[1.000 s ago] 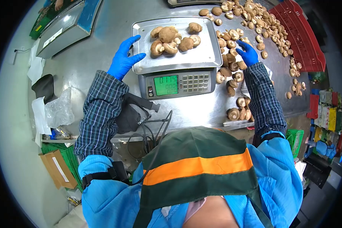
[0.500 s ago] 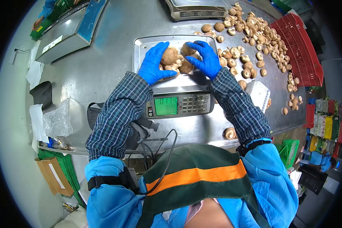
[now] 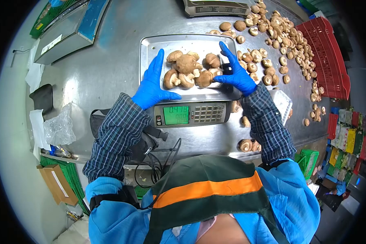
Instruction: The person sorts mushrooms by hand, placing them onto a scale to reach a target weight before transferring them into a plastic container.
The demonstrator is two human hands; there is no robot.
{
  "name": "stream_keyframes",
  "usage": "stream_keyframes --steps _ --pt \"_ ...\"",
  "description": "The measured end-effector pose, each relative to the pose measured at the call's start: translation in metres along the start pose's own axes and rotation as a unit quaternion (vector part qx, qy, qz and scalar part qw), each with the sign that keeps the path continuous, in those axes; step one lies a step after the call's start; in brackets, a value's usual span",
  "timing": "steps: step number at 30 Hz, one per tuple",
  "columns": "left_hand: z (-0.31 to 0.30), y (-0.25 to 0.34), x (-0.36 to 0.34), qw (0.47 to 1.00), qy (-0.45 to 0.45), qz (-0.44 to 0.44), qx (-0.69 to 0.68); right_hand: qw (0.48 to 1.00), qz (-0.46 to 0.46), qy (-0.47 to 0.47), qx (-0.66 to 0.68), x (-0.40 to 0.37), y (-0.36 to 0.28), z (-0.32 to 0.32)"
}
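Several brown mushrooms (image 3: 186, 64) lie grouped on the metal pan (image 3: 166, 40) of a digital scale (image 3: 209, 113) with a lit green display. My left hand (image 3: 152, 83), in a blue glove, is spread at the left side of the pan, thumb pointing right below the mushrooms. Opposite it, my right hand (image 3: 236, 74), gloved the same way, has its fingers apart at the pan's right edge. Its thumb reaches in beside the rightmost mushrooms. Both palms face inward, with the mushrooms resting on the pan between them.
Loose mushrooms (image 3: 286, 38) spread over the steel table (image 3: 122, 53) to the right, by a red crate (image 3: 327, 57). A white plastic tray (image 3: 281, 101) lies beside my right forearm. Another scale (image 3: 217, 9) stands at the back. Clear plastic wrap (image 3: 60, 128) and a black strap lie left.
My hands have moved apart and let go of the mushrooms, which now lie spread on the pan. More mushrooms show near the table's front edge, and the display reading differs.
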State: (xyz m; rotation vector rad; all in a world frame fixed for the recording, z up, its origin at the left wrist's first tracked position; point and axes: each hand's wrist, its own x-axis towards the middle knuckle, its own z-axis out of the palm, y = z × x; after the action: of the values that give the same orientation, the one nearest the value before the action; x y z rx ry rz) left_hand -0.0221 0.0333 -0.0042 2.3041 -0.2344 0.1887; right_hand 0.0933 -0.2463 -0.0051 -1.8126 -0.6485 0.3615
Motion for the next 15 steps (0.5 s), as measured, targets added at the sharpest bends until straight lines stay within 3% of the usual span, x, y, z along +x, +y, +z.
stream_keyframes --steps 2,3,4,8,11,15 --pt "-0.004 0.003 -0.002 0.995 -0.037 -0.059 -0.072 0.983 0.120 -0.095 0.105 0.008 -0.001 -0.008" --pt "0.000 0.004 0.001 0.982 -0.045 -0.114 -0.147 0.983 0.109 -0.113 0.099 0.013 0.002 -0.008" --pt "0.011 -0.001 0.003 0.983 0.002 -0.074 -0.166 0.971 0.167 -0.140 0.099 0.018 -0.006 -0.008" --pt "0.018 -0.013 0.015 0.987 0.049 -0.059 -0.143 0.971 0.156 -0.104 0.150 0.020 -0.014 0.015" --pt "-0.009 -0.025 0.026 0.985 0.022 -0.079 -0.155 0.986 0.132 -0.086 0.056 0.048 -0.019 0.024" --pt "-0.053 -0.071 0.051 0.977 0.102 -0.021 -0.188 0.989 0.094 -0.106 0.051 0.122 -0.054 0.045"
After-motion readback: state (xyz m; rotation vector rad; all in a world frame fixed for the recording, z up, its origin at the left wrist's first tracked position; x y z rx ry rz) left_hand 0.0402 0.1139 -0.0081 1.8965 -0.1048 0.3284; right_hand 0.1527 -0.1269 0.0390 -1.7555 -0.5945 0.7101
